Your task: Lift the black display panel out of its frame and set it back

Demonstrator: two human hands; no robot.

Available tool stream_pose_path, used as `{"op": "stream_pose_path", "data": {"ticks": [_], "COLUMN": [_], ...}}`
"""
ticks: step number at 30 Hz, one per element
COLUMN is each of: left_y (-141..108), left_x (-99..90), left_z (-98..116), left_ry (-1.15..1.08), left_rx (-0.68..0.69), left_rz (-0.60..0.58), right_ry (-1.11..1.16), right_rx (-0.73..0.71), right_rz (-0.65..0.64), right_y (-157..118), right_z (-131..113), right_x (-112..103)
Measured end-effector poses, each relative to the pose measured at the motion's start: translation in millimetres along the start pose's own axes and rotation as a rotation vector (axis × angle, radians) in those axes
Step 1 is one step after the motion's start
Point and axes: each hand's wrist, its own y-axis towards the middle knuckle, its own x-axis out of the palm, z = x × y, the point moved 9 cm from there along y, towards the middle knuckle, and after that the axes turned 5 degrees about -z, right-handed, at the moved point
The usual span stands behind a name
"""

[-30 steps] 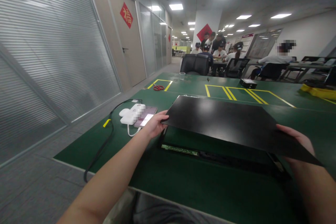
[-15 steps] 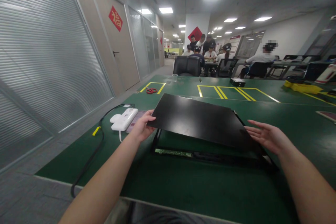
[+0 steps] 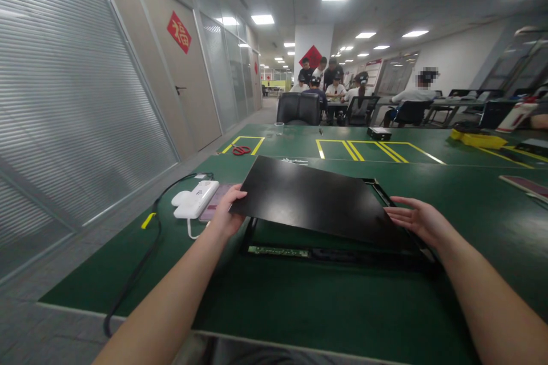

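Note:
A thin black display panel (image 3: 310,199) is tilted above the table, its left side raised higher than its right. My left hand (image 3: 229,209) grips the panel's left edge, thumb on top and fingers beneath. At the right edge, my right hand (image 3: 417,219) is open, fingers stretched out and close to the panel; whether they touch it I cannot tell. Beneath the panel lies a black rectangular frame (image 3: 342,258), largely covered by it. A green circuit board strip (image 3: 278,251) shows along the frame's near side.
Left of the panel are a white power strip (image 3: 197,199), a phone (image 3: 210,208) and a black cable (image 3: 159,234). Red-handled scissors (image 3: 241,150), a clear cup (image 3: 279,128) and a black box (image 3: 379,134) stand farther back. Several people sit and stand beyond the green table (image 3: 321,308).
The whole view has shifted slightly. The panel has moved a little left over the frame, showing more of the frame's far right corner. My left hand keeps its grip.

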Motion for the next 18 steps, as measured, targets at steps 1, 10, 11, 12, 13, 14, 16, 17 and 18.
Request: {"op": "stream_pose_path", "data": {"ticks": [1,10,11,12,13,14,16,17,18], "left_y": [0,-3,-3,-3,-3,-3,-2,-1,-1], "left_x": [2.2,4.3,4.2,4.3,4.7,5.3,6.4,6.6,6.6], "left_z": [-2,-11,-12,-13,-14,-15,-18,-19,-20], "left_ry": [0.014,0.123,0.133,0.142,0.149,0.153,0.159,0.162,0.168], "left_rx": [-0.008,-0.036,-0.035,-0.035,-0.034,-0.036,-0.041,-0.045,-0.050], "left_rz": [-0.018,-0.016,-0.012,-0.012,-0.015,-0.020,-0.030,-0.032,-0.031], "right_ry": [-0.003,-0.035,-0.044,-0.053,-0.059,-0.064,-0.068,-0.071,-0.074], "right_rx": [0.004,0.019,0.016,0.016,0.016,0.015,0.010,0.006,0.001], "right_rz": [0.015,0.088,0.091,0.093,0.094,0.095,0.097,0.098,0.095], "right_y": [0,1,2,2,3,4,7,8,9], "right_z": [0,0,0,0,1,1,2,2,2], "right_x": [-2,-12,-14,-16,-17,-19,-23,-25,-26]}}
